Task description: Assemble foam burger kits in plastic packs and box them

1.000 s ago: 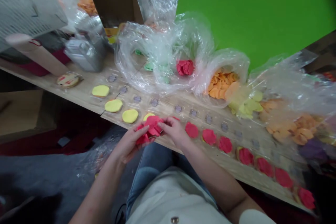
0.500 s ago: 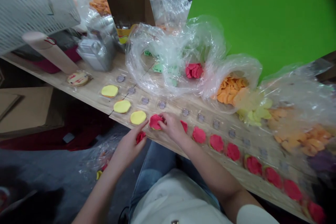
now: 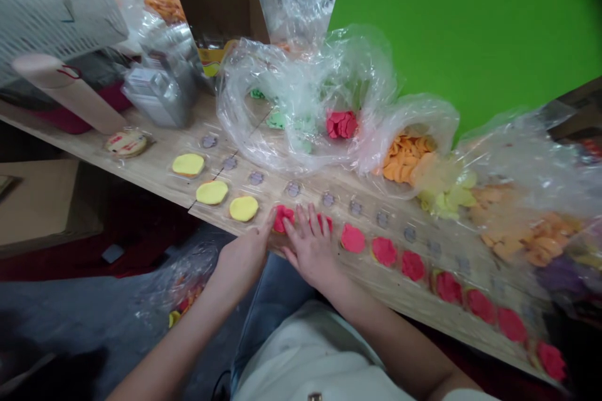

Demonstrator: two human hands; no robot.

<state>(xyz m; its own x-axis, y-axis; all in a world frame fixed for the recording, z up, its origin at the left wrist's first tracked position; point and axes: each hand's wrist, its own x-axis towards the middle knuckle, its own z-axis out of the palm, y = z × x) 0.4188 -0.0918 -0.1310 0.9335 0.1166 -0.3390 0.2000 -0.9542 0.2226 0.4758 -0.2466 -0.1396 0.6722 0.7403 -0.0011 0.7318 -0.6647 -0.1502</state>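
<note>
My right hand lies palm down with its fingers spread, a fingertip on a soft red disc in a clear tray. Another red disc is partly under its fingers. My left hand is curled at the table's front edge, its index finger stretched to the left rim of the first red disc. Its palm is hidden; the red petal-like pieces held there earlier are out of sight. To the left, yellow discs sit in clear trays. More red discs run in a row to the right.
Small grey pieces in clear trays form a row behind the discs. Open plastic bags hold green, red and orange pieces. A pink bottle, a white basket and a green board stand at the back.
My right hand has let go of the red disc and spread flat over it. My left hand has moved right, to the disc's edge. The whole view has shifted slightly.
</note>
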